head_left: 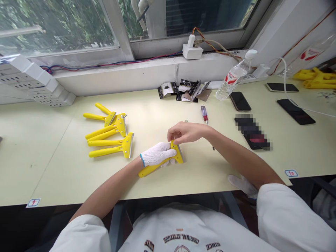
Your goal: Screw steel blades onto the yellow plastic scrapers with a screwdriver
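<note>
- Your left hand (pixel 157 154), in a white knit glove, is clenched around the scraper (pixel 160 164), at the point where the yellow handle meets the head.
- Your right hand (pixel 183 133) is bare and grasping too, fingertips pinched on the top of the yellow head, just beside the glove.
- The scraper sits in both hands just above the desk, handle angled down-left, metal blade (pixel 181 154) facing right.
- Spare glove (pixel 243 185): white, at the desk's front edge under your right forearm, touching neither hand.
- Desk (pixel 65 175): pale cream-green top, long, with a faint seam line on the left and small stickers (pixel 33 202) on the front edge.
- Left of your hands: a heap (pixel 107 133) of yellow scrapers, overlapping, blades facing right.
- Ahead of your hands: tiny screws (pixel 186 120), then a red-handled screwdriver (pixel 204 113) lying near your right wrist.
- Farther back: black-and-white packaging cards (pixel 183 91) in a loose pile.
- Right side: water bottle (pixel 235 75) lying tilted, three phones (pixel 240 101), and a pixelated patch (pixel 252 131) hiding whatever is under it.
- Far right: a yellow pile (pixel 315 79), too far off to tell what it is, and a white cable (pixel 286 80).
- Back edge: white window sill (pixel 157 68) with a plug (pixel 192 50) and colored wires (pixel 110 64); stacked power strips (pixel 34 80) at left; window (pixel 60 28) with greenery outside.
</note>
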A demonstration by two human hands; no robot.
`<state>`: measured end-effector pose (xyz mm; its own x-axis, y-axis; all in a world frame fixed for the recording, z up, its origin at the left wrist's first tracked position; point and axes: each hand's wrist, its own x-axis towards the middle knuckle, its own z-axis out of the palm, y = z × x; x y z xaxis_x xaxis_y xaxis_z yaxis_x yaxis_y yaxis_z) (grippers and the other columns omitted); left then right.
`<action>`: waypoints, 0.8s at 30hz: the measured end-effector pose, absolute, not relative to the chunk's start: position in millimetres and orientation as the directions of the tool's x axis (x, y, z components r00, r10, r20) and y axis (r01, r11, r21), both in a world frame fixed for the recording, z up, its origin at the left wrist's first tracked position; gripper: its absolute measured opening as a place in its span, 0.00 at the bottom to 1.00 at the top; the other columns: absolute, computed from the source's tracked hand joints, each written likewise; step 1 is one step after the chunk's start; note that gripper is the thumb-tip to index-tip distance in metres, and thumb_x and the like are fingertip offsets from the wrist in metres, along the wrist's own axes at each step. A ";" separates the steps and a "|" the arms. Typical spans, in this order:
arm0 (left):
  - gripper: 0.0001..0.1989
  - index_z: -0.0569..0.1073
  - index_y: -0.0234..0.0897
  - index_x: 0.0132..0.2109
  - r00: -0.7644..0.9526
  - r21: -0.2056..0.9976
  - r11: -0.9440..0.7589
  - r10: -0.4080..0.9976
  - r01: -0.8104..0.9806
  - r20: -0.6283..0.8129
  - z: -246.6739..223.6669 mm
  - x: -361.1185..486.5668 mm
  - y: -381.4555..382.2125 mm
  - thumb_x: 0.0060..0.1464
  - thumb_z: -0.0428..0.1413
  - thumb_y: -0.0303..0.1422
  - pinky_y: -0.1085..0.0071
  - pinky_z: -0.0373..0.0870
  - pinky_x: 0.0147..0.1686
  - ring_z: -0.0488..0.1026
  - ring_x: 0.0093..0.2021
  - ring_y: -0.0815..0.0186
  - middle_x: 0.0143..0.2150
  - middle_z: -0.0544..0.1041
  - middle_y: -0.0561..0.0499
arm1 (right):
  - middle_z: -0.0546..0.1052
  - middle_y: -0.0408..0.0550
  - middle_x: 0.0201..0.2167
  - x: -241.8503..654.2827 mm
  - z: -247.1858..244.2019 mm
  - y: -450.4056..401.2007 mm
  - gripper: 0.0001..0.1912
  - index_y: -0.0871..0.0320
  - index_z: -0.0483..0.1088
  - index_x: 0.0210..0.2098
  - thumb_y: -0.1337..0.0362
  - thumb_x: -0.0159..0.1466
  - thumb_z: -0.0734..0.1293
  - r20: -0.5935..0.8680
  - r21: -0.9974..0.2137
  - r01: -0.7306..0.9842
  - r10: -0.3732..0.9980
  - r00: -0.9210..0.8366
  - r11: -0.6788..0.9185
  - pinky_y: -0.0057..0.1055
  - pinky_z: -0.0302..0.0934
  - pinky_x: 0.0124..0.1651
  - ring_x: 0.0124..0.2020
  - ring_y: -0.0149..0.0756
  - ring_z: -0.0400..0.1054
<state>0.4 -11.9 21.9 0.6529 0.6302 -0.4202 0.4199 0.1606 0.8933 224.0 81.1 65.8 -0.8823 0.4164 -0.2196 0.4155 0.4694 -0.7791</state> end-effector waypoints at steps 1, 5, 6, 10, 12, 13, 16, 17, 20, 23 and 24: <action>0.20 0.80 0.35 0.36 0.653 0.890 0.151 0.629 0.429 -0.422 22.2 -0.1 -11.7 0.70 0.52 0.43 0.70 0.71 0.27 0.71 0.23 0.68 0.28 0.79 0.50 | 0.83 0.46 0.40 223.8 65.6 80.8 0.11 0.57 0.80 0.47 0.64 0.66 0.71 -0.222 -0.782 0.411 0.409 -0.885 0.467 0.30 0.65 0.39 0.38 0.36 0.75; 0.23 0.81 0.35 0.35 0.654 0.877 0.098 0.628 0.470 -0.421 21.3 -0.9 -10.9 0.71 0.51 0.46 0.71 0.70 0.27 0.71 0.22 0.67 0.24 0.76 0.51 | 0.82 0.45 0.39 220.7 63.4 77.7 0.10 0.57 0.78 0.44 0.64 0.62 0.73 -0.237 -0.797 0.415 0.405 -0.883 0.439 0.30 0.65 0.39 0.37 0.35 0.73; 0.23 0.81 0.35 0.36 0.657 0.879 0.097 0.628 0.468 -0.418 20.5 -0.6 -10.9 0.71 0.51 0.46 0.70 0.71 0.28 0.71 0.23 0.67 0.24 0.76 0.51 | 0.82 0.45 0.37 219.5 62.6 76.8 0.10 0.57 0.78 0.43 0.65 0.62 0.73 -0.241 -0.799 0.419 0.410 -0.880 0.430 0.30 0.64 0.38 0.36 0.35 0.73; 0.22 0.80 0.35 0.36 0.645 0.881 0.128 0.634 0.456 -0.426 19.8 0.4 -10.6 0.71 0.52 0.46 0.69 0.71 0.27 0.71 0.22 0.67 0.27 0.78 0.49 | 0.78 0.42 0.32 215.7 60.4 74.7 0.08 0.57 0.76 0.40 0.67 0.60 0.71 -0.244 -0.819 0.419 0.423 -0.873 0.392 0.30 0.62 0.35 0.31 0.33 0.69; 0.21 0.79 0.36 0.37 0.652 0.878 0.132 0.620 0.461 -0.436 22.8 -2.0 -10.0 0.70 0.51 0.46 0.69 0.72 0.29 0.73 0.24 0.66 0.27 0.78 0.49 | 0.78 0.41 0.31 215.7 60.1 75.5 0.08 0.56 0.76 0.39 0.67 0.59 0.71 -0.234 -0.831 0.409 0.430 -0.872 0.377 0.30 0.61 0.34 0.31 0.33 0.68; 0.20 0.79 0.36 0.38 0.660 0.877 0.115 0.615 0.467 -0.432 25.0 -4.2 -9.7 0.70 0.52 0.45 0.68 0.73 0.30 0.74 0.26 0.65 0.29 0.78 0.49 | 0.78 0.41 0.31 216.6 60.1 76.6 0.08 0.56 0.76 0.39 0.67 0.59 0.71 -0.229 -0.834 0.407 0.439 -0.869 0.371 0.30 0.61 0.34 0.31 0.33 0.68; 0.16 0.77 0.39 0.50 0.620 0.822 -0.080 0.698 0.563 -0.357 31.0 -12.7 -9.5 0.65 0.58 0.45 0.64 0.76 0.37 0.80 0.35 0.59 0.38 0.82 0.49 | 0.79 0.41 0.32 222.3 59.7 82.7 0.08 0.56 0.76 0.38 0.66 0.58 0.72 -0.235 -0.843 0.430 0.498 -0.835 0.324 0.29 0.61 0.33 0.32 0.33 0.69; 0.18 0.75 0.39 0.55 0.576 0.766 -0.167 0.759 0.621 -0.302 31.7 -14.8 -10.1 0.63 0.60 0.44 0.62 0.77 0.40 0.81 0.39 0.57 0.42 0.83 0.48 | 0.79 0.42 0.33 224.9 59.1 85.4 0.08 0.56 0.76 0.38 0.66 0.57 0.72 -0.245 -0.851 0.438 0.518 -0.819 0.291 0.29 0.61 0.32 0.32 0.33 0.70; 0.31 0.65 0.40 0.70 0.471 0.600 -0.300 0.870 0.742 -0.148 29.1 -15.4 -14.0 0.63 0.60 0.38 0.58 0.78 0.46 0.84 0.45 0.53 0.51 0.83 0.45 | 0.80 0.42 0.35 232.0 55.8 93.2 0.10 0.55 0.76 0.39 0.65 0.57 0.73 -0.287 -0.885 0.434 0.537 -0.793 0.168 0.29 0.63 0.33 0.33 0.33 0.72; 0.36 0.56 0.41 0.77 0.464 0.511 -0.351 0.879 0.785 -0.109 24.4 -9.0 -19.5 0.66 0.56 0.32 0.57 0.79 0.46 0.85 0.47 0.51 0.52 0.84 0.45 | 0.80 0.42 0.35 235.4 51.7 97.7 0.10 0.55 0.76 0.40 0.65 0.58 0.74 -0.310 -0.897 0.429 0.538 -0.784 0.108 0.28 0.65 0.34 0.34 0.34 0.74; 0.35 0.55 0.42 0.77 0.472 0.484 -0.371 0.876 0.792 -0.101 23.6 -6.8 -21.1 0.67 0.55 0.30 0.57 0.80 0.46 0.85 0.47 0.50 0.52 0.85 0.45 | 0.81 0.42 0.35 235.7 50.8 98.4 0.10 0.55 0.76 0.40 0.65 0.58 0.74 -0.309 -0.896 0.430 0.542 -0.781 0.109 0.28 0.66 0.34 0.34 0.34 0.74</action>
<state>-6.8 -21.1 23.6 0.4716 0.8760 -0.1012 0.7924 -0.3707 0.4845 235.7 98.4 50.8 -0.7815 0.5422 -0.3087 0.4296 0.1089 -0.8964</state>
